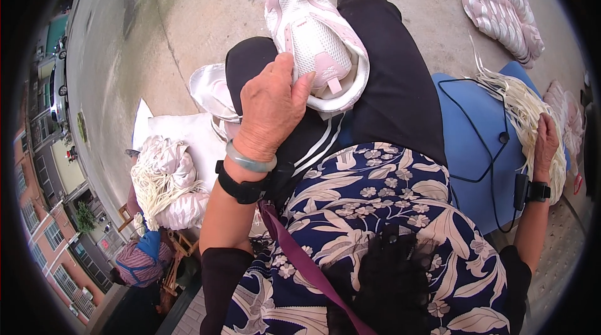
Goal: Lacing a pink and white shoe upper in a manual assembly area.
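Note:
A white mesh sneaker upper (317, 47) with pink trim lies across my lap, its toe pointing away from me. No lace shows in it. My left hand (270, 100) grips its left side near the collar, thumb by the tongue and fingers on the outer edge. Far to the right, my right hand (546, 147) is at a thick bundle of cream shoelaces (510, 94), its fingers closed on some strands. The bundle rests over a blue surface (466, 128) beside my right thigh.
Stacked pink-and-white uppers (504, 16) lie on the concrete floor (206, 6) at the far right. More uppers and laces (169, 169) are piled at left, by a loose white upper (211, 88). A black cable (479, 110) loops across the blue surface. A person (144, 260) is at lower left.

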The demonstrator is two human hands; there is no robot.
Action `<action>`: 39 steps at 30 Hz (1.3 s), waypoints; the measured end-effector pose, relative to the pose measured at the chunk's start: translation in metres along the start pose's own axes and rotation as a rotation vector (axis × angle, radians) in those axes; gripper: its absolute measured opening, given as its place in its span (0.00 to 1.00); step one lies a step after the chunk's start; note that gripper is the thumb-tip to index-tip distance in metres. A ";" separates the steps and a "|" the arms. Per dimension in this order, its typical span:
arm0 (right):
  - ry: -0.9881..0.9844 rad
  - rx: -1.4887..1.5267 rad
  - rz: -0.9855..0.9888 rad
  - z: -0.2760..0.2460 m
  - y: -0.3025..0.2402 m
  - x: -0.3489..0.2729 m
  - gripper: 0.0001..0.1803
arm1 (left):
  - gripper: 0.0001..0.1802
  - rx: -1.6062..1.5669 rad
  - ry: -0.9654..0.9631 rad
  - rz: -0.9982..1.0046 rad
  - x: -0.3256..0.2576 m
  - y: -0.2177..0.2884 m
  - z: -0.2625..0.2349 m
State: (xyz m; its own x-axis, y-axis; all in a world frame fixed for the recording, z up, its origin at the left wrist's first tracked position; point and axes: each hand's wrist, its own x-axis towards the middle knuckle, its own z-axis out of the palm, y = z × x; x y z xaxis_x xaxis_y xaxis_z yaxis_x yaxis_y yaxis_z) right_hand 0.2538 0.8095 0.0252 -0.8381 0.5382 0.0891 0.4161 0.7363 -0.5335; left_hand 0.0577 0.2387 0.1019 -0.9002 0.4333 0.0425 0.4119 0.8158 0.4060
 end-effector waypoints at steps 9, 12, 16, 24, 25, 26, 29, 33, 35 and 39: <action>-0.118 0.119 -0.270 0.056 -0.155 0.018 0.09 | 0.07 0.175 -0.426 0.223 -0.068 0.015 -0.002; -0.181 0.142 -0.752 0.081 -0.225 0.018 0.08 | 0.03 0.189 -0.470 0.314 -0.071 0.015 0.006; -0.476 0.404 -0.811 0.097 -0.316 -0.008 0.07 | 0.02 0.015 -0.398 0.317 -0.060 0.012 -0.001; -1.436 1.141 -0.298 0.113 -0.423 -0.052 0.18 | 0.02 -0.711 -0.133 0.100 -0.019 0.041 -0.076; -1.425 1.133 -0.305 0.111 -0.422 -0.046 0.18 | 0.01 -0.708 -0.194 0.036 -0.019 0.037 -0.080; -1.299 0.893 -0.515 0.109 -0.416 -0.038 0.13 | 0.02 -0.700 -0.250 -0.036 -0.020 0.033 -0.085; -0.949 0.662 -0.686 0.101 -0.398 -0.021 0.08 | 0.04 -0.729 -0.341 -0.066 -0.025 0.011 -0.088; -0.464 0.515 -0.565 0.094 -0.337 0.034 0.08 | 0.07 -0.823 -0.348 -0.090 -0.026 -0.014 -0.069; -0.363 0.502 -0.391 0.089 -0.310 0.061 0.09 | 0.09 -0.933 -0.348 -0.161 -0.023 -0.021 -0.061; -0.201 0.585 -0.332 0.098 -0.274 0.101 0.09 | 0.09 -0.977 -0.314 -0.159 -0.013 -0.026 -0.049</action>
State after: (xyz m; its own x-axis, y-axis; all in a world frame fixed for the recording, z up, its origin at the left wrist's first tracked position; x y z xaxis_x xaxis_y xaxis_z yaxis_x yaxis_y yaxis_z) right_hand 0.0202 0.6217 0.0983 -0.9604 0.1952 0.1986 -0.0840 0.4767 -0.8750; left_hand 0.0519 0.1931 0.1354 -0.7990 0.5424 -0.2595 -0.1286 0.2675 0.9549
